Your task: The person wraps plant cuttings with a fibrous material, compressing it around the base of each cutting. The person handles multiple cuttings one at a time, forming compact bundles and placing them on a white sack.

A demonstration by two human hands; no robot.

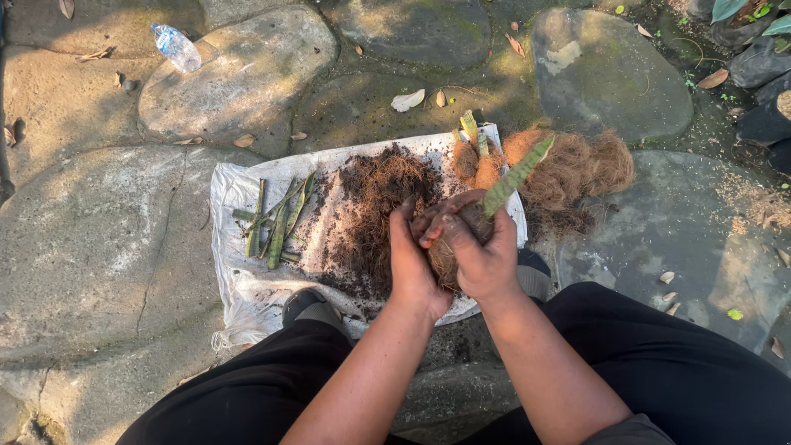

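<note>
Both hands, left hand [412, 264] and right hand [482, 251], press together around a soft, crumbly coir ball [445, 259], best cupped from below, its stiff green cutting [515, 177] rising above the grip over a white sack [239, 198].

At the upper left of my frame I see a clear plastic bottle [176, 47] lying on the flat paving stones [99, 239]. Dry fallen leaves [407, 100] dot the top of the frame. A bundle of green leaf cuttings [276, 222] rests on the left part of a white sheet [235, 194]. Dark pots [762, 74] fill the upper right corner.
</note>
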